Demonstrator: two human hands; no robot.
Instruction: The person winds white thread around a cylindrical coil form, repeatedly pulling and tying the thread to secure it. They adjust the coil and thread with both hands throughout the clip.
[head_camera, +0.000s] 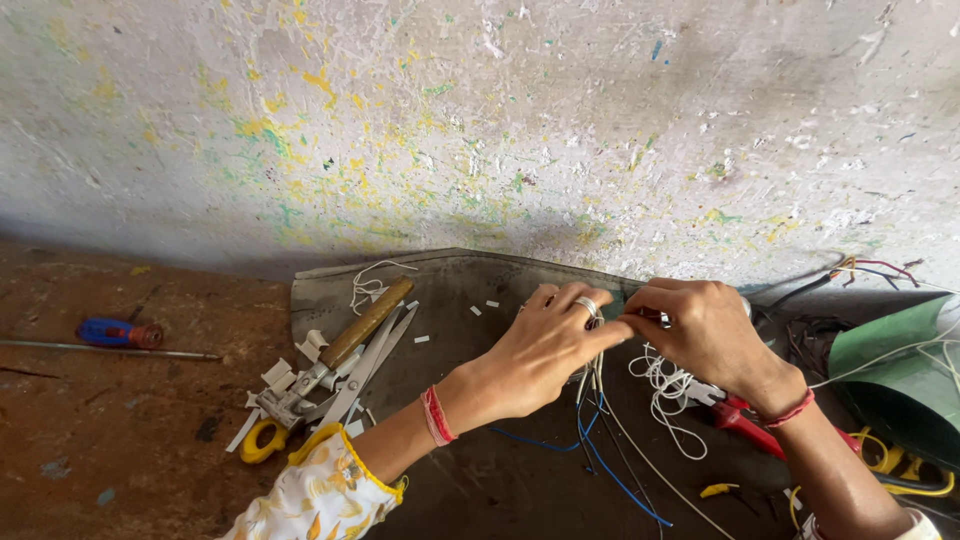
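Head view of two bare hands meeting over a dark sheet (470, 290) that lay on a reddish-brown tabletop (130, 440) against a paint-flecked wall (480, 110). The left hand (545, 345), a ring on one finger and a red thread at the wrist, was closed narrowly, its fingertips pinching the upper ends of a bundle of thin wires (597, 385); the right hand (705, 335), also with a red thread at the wrist, was closed in a like pinch, touching the left at the fingertips. Exactly which strand each hand gripped could not be told, since the fingers hid the join. From the pinch hung a loose white cord (665, 400) in loops and blue wires (610, 470) that trailed across the sheet towards the viewer. Red-handled pliers (745, 420) lay just under the right wrist. To the left, well apart, lay a wooden-handled hammer (345, 345), yellow-handled scissors (300, 415) and white offcuts (310, 345); a blue-handled screwdriver (115, 335) lay further left on the tabletop. A green curved piece (895, 375) stood at the right edge. Judged risks: the fine strands could have slipped from so small a pinch, the hanging loops could have tangled with the blue wires or snagged on the pliers, and bare wire ends could have pricked a fingertip.
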